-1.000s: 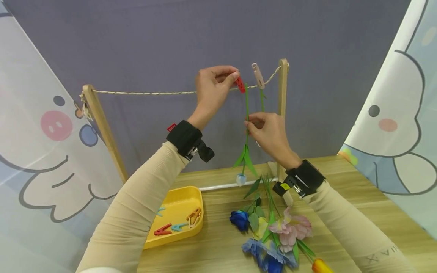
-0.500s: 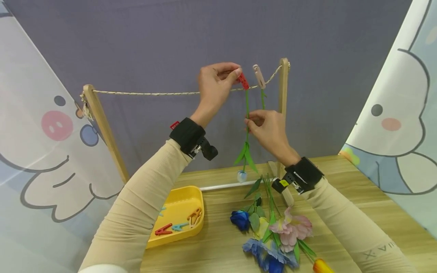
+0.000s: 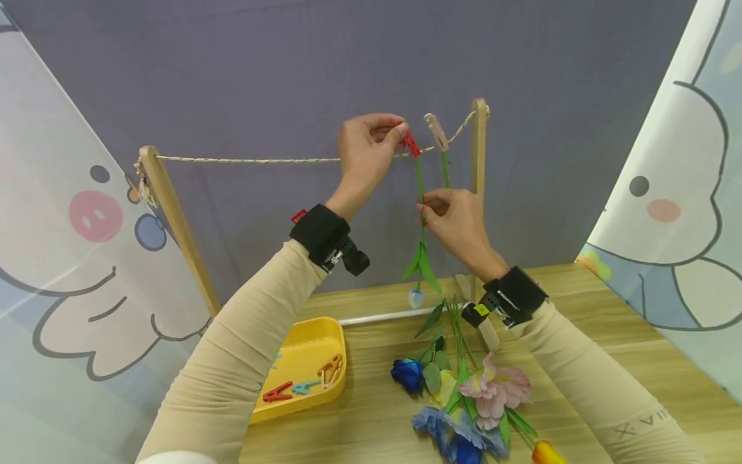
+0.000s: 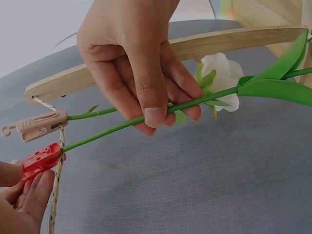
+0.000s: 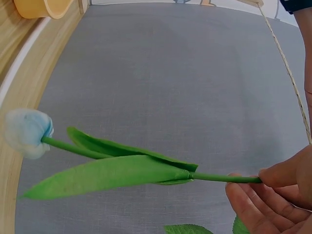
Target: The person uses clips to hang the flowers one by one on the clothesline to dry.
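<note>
My left hand (image 3: 366,151) pinches a red clothespin (image 3: 411,143) between thumb and fingers. Its far end sits on the rope (image 3: 249,160), right at the end of a green stem. That stem belongs to an artificial light-blue tulip (image 5: 29,132), hanging bloom down. Partway along the stem, my right hand (image 3: 458,222) pinches it with thumb and fingertips. Beside the red one, a pale pink clothespin (image 4: 41,125) is clipped on the rope. It holds the stem of a white flower (image 4: 222,78), partly hidden behind my right hand in the left wrist view.
Wooden posts (image 3: 478,148) hold the rope at both ends. Lower left, a yellow tray (image 3: 342,361) contains several clothespins, partly covered by my left sleeve. Loose artificial flowers, including a pink flower (image 3: 495,390) and a blue rose (image 3: 408,375), lie on the wooden table (image 3: 365,425).
The tulip's stem end stood above the red clothespin's tip one second ago; now it meets the tip at the rope. Since half a second ago, the left hand and clothespin have dipped slightly.
</note>
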`<state>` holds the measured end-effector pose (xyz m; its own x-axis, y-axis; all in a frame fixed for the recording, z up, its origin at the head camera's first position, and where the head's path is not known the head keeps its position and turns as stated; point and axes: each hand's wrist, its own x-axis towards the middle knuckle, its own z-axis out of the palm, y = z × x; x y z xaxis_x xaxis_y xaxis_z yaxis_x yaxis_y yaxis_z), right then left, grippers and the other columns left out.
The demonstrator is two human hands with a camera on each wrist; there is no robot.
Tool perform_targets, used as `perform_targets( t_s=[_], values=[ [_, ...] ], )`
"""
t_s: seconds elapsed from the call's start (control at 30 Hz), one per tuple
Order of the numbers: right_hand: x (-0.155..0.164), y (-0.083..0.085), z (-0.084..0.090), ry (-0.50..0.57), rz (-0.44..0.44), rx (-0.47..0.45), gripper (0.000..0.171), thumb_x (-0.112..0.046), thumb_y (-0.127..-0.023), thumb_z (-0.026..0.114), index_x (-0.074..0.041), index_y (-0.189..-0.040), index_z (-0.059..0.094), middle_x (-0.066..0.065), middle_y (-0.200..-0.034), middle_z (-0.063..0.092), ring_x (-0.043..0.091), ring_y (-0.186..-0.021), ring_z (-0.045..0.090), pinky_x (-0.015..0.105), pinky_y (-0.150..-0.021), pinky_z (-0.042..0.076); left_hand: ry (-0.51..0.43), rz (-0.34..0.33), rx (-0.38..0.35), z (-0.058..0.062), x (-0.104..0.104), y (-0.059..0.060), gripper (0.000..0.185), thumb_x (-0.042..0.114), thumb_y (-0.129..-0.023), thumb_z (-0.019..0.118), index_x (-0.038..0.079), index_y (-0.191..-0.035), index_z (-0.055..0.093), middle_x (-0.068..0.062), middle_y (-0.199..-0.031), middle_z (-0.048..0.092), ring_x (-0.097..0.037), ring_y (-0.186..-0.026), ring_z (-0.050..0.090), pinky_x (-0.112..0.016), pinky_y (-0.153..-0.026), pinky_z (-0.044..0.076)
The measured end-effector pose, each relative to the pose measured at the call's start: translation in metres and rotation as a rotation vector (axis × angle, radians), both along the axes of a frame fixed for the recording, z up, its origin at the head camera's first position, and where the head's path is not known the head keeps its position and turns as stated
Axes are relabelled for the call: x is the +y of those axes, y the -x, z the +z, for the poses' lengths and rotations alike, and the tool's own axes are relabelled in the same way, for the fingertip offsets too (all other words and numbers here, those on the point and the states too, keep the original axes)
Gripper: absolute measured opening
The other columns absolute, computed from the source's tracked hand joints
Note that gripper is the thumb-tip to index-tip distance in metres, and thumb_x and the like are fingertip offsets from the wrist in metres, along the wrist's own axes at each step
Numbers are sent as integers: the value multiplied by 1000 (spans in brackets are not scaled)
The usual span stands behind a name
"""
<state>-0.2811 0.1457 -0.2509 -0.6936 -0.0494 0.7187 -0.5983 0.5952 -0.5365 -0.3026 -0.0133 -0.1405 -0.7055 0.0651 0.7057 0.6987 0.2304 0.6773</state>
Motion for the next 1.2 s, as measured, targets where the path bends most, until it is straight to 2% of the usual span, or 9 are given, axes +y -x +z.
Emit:
perform_targets(
  t_s=[0.23,0.37,0.5,0.77,0.97,1.13,1.2],
  values=[
    [1,0,-2,0,-2,-21,21,-14,-96,74,1,-111,77,10,-90,78,17,-66,73,35,-62,60,21,3,-30,-1,-1,-1,19,11,-96,74,-1,-110,76,-11,-101,77,-22,-84,75,-31,-77,61],
    [2,0,-2,-5,-2,-19,21,-13,-96,74,1,-111,77,10,-91,78,19,-67,74,38,-63,61,35,-1,-26,-1,-2,-3,20,13,-96,75,0,-111,76,-10,-101,77,-17,-86,74,-27,-77,60],
    [2,0,-4,-9,-10,-16,21,-12,-95,74,1,-110,77,11,-92,78,22,-69,74,41,-63,61,90,19,-13,-2,-4,-4,22,17,-97,74,3,-114,76,-7,-103,77,-12,-87,73,-24,-75,58],
    [2,0,-9,-35,-18,9,20,-11,-94,75,2,-110,77,15,-95,78,26,-71,75,44,-64,61,185,46,63,-8,-9,-8,30,20,-99,72,2,-123,72,-7,-117,74,-14,-99,72,-25,-78,56],
    [4,-2,-11,-33,-12,10,22,-11,-94,75,3,-111,76,15,-95,78,27,-72,75,44,-65,62,159,36,115,-12,-15,-16,31,16,-98,73,3,-126,70,-10,-121,73,-14,-98,72,-22,-83,57],
    [6,-6,-13,-35,-9,-3,25,-10,-94,74,3,-115,75,16,-99,77,27,-73,75,44,-66,62,138,18,188,-20,-29,-26,25,7,-97,71,0,-121,72,-12,-115,74,-16,-95,73,-23,-87,57],
    [6,-8,-14,-37,-8,0,26,-8,-93,74,3,-117,74,16,-101,77,28,-73,76,45,-66,62,135,2,188,-26,-38,-31,22,5,-96,71,0,-118,73,-12,-111,74,-15,-91,73,-24,-86,58]
  ],
)
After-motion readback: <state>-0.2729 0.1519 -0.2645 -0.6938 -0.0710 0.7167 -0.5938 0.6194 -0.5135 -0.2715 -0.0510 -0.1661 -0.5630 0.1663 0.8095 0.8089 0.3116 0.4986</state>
